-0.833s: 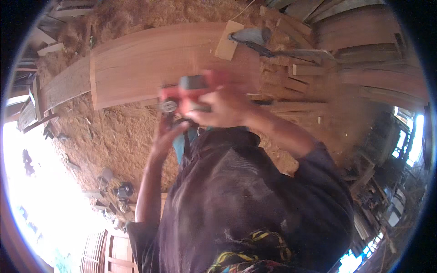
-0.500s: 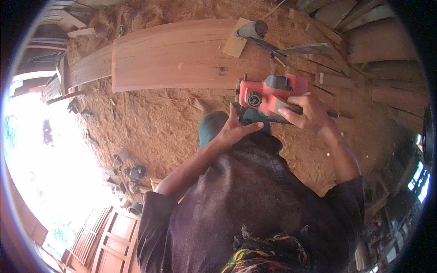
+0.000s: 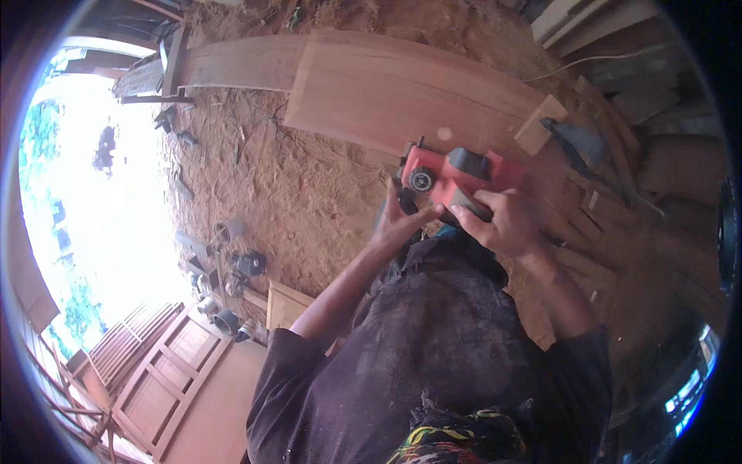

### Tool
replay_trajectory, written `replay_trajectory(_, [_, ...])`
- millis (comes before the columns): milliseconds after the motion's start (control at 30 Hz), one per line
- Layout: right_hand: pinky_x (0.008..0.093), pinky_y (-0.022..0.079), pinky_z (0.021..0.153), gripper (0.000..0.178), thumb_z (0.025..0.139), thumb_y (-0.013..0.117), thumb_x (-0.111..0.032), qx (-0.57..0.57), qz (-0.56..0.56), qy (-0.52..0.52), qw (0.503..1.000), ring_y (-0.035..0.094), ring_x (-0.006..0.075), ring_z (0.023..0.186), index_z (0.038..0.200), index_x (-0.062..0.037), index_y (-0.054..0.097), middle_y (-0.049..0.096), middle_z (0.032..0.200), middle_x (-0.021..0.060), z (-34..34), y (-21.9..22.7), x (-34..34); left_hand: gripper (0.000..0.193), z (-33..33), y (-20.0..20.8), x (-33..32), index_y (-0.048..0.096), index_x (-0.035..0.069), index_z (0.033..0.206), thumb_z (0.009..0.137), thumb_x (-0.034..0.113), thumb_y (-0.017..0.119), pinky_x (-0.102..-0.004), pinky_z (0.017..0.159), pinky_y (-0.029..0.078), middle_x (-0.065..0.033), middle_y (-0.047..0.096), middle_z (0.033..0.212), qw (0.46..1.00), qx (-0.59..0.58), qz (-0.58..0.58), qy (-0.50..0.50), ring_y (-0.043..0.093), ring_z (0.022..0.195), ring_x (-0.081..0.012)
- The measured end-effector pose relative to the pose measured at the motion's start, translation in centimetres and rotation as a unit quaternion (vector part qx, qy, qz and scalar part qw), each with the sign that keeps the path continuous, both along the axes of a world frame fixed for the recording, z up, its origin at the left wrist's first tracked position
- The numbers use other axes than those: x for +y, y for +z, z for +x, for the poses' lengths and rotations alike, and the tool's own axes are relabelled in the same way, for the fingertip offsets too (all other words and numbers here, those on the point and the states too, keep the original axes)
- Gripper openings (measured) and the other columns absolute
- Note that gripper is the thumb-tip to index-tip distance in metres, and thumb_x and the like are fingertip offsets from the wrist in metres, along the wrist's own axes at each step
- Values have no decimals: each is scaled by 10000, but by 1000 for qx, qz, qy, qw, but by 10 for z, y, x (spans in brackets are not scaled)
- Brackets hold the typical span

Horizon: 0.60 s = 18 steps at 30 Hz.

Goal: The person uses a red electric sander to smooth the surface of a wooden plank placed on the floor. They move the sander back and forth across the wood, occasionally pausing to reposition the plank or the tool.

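Observation:
A red and dark electric planer (image 3: 456, 178) with a black front knob is in front of me, beside the near edge of a wide reddish-brown board (image 3: 386, 85). My right hand (image 3: 502, 220) is closed around its rear handle. At the planer's front left, my left hand (image 3: 402, 224) grips its near side, with the thumb stretched along the body and the other fingers partly hidden. The planer's sole is out of sight, so I cannot tell whether it touches the board.
A light wood block (image 3: 541, 125) lies on the board's right end, next to a dark tool (image 3: 576, 151). Sawdust covers the ground (image 3: 286, 174). Offcuts (image 3: 591, 216) lie at right. Containers (image 3: 228, 230) and a panelled wooden door (image 3: 182, 371) stand lower left.
My view has turned, so the board and surroundings appear shifted and tilted. The planer stays in both hands; my left hand now sits closer against it.

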State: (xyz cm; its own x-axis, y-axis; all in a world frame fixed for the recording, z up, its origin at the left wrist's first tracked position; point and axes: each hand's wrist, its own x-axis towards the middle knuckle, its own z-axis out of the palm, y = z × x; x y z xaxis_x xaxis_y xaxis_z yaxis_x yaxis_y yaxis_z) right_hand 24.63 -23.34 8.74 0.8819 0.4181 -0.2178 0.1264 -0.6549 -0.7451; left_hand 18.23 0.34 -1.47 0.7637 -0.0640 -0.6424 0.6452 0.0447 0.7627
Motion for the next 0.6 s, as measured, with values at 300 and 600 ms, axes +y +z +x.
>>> replay_trajectory(300, [466,605,680,516,972,730,-521,-10,1,28,1000,779,379,720,920,-15,814,742,725,213,57,-11,182,952,50,-12,184,420,32,1639,873,242,947,-422,1195,443,-140,583,1550,999,-36,19,35,561,1403,-251])
replay_trajectory(600, [514,610,849,479,984,653,-545,87,134,66,985,787,401,873,1044,-88,785,793,931,221,109,-30,320,644,81,-40,357,508,35,1608,1030,242,703,-328,1095,494,-85,628,1485,993,-26,107,36,619,1297,-178])
